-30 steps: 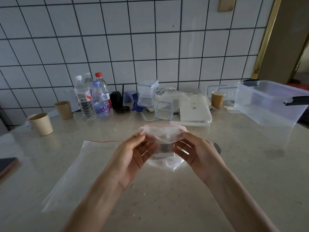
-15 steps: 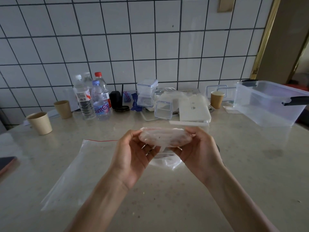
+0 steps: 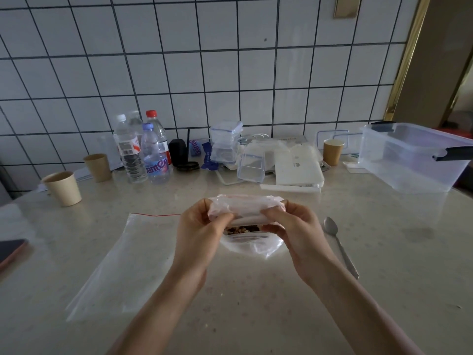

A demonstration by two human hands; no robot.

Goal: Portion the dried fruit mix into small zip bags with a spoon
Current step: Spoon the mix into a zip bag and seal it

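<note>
1. One counter (image 3: 384, 290), pale stone, carries everything.
2. One big clear storage bin (image 3: 409, 160) with dark latches, far right.
3. One large flat zip bag (image 3: 122, 265) with a red seal line, lying left of the hands.
4. Two hands: left hand (image 3: 197, 234) and right hand (image 3: 299, 234) both pinch the top of one small zip bag (image 3: 245, 208), held just above the counter at centre. Dried fruit mix (image 3: 242, 229) shows inside it, between the palms.
5. Three water bottles (image 3: 153, 155) clustered at the back left, beside the wall.
6. Three paper cups (image 3: 62, 188): two left, one back right.
7. One metal spoon (image 3: 339, 245) lying on the counter, just right of the right hand, untouched.
</note>
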